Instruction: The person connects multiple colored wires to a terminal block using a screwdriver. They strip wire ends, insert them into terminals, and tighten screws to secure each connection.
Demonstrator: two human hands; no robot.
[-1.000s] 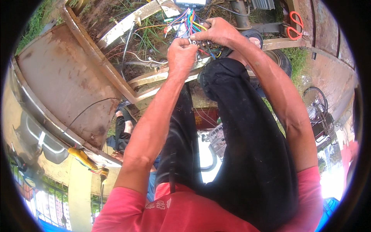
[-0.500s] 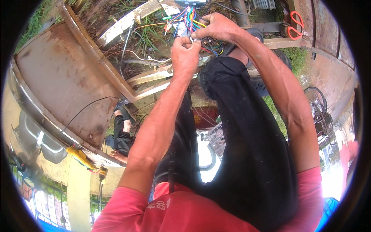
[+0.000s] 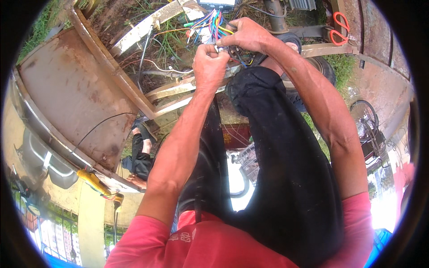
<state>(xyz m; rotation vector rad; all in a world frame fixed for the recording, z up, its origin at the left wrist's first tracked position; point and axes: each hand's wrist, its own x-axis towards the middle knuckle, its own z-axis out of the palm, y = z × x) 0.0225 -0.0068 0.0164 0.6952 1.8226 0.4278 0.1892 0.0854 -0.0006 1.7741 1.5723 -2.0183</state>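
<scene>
My left hand [image 3: 210, 67] and my right hand [image 3: 247, 35] meet at the top middle, fingers closed in pinches. Between their fingertips sits a small white connector [image 3: 218, 48], mostly covered by my fingers. Just above it, a bundle of coloured wires [image 3: 217, 26] in blue, red, yellow and green fans down from a silvery controller box [image 3: 217, 5] at the upper edge. More dark wires [image 3: 243, 56] hang under my right hand. Which wires run into the connector cannot be made out.
A rusty metal frame [image 3: 111, 62] borders a brown panel on the left. Orange-handled scissors [image 3: 339, 29] rest on a beam at the right. A yellow meter [image 3: 93, 182] lies at lower left, near another person's leg [image 3: 145, 149]. A wheel [image 3: 322, 69] stands behind my right forearm.
Both hands have shifted slightly left together, still pinched at the same spot on the connector. The whole view has moved a little with them.
</scene>
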